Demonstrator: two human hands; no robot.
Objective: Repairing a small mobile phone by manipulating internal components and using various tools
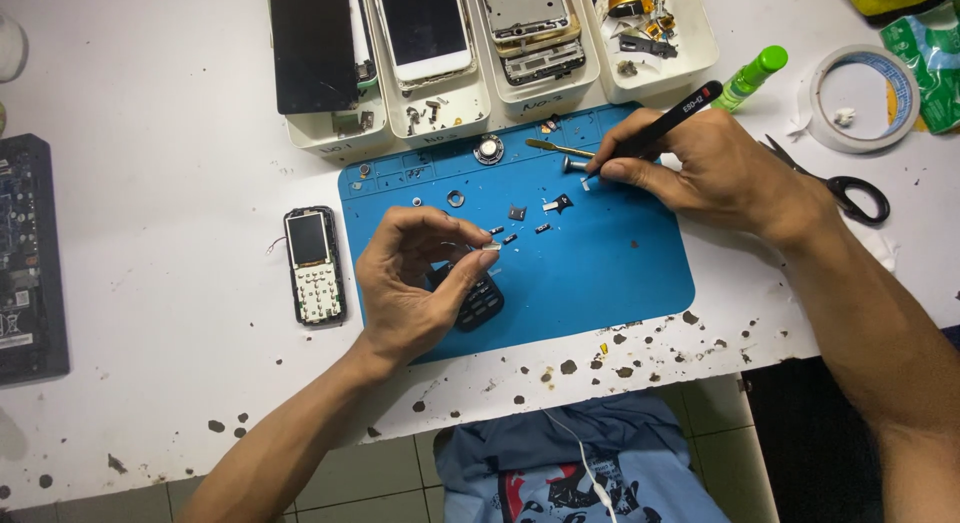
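Blue silicone is covering the middle of the white table (150, 163) as a work mat (600, 273), and both hands are working above it. The left hand (415, 288) is hovering over the mat's near left part, its thumb and forefinger pinched on a tiny pale part (491, 248) that is too small to make out in detail; it is looking like a short, light sliver of metal or plastic. Under this hand a dark keypad piece (482, 303) is lying on the mat, partly hidden by the palm. The right hand (700, 173) is resting at the mat's far right edge and is gripping black tweezers (655, 131) like a pen, their tips pointing down to a small silvery part (586, 183) on the mat; whether the tips are touching it cannot be told. Small screws, dark brackets and a ring are lying scattered across the mat between the hands. Left of the mat, on the bare table, an opened small phone (313, 266) is lying face up with its screen and white key contacts showing. Beyond the mat, white trays (440, 113) are holding stripped phones and parts, and to the right a green bottle (750, 78), a tape roll (862, 98) and scissors (845, 188) are lying well apart from the hands.
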